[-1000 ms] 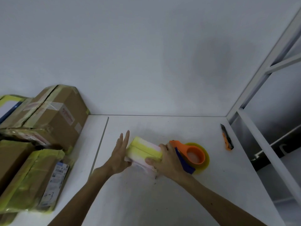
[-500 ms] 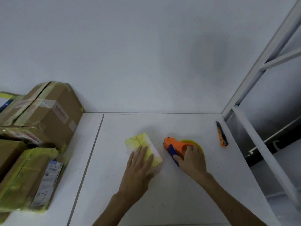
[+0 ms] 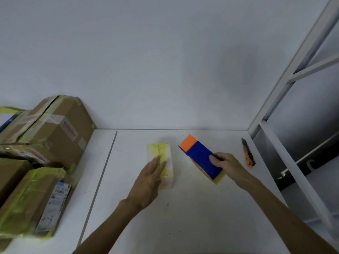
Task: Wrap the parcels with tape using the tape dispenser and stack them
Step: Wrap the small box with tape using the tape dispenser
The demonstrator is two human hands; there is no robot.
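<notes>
left hand (image 3: 146, 182) flat on parcel (image 3: 161, 153), fingers straight; right hand (image 3: 227, 165) curled round tape dispenser (image 3: 200, 156), parcel's 3 o'clock

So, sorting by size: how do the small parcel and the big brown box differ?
The small parcel is flat and pale; the big brown box is tall cardboard. The small parcel lies under the left hand; the big brown box tops a pile. Both bear yellowish tape.

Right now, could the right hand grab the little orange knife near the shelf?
Probably yes for reach: the knife lies just beside the right hand, with nothing between them. But its fingers are curled round the tape dispenser, so it would likely need to put that down first.
</notes>
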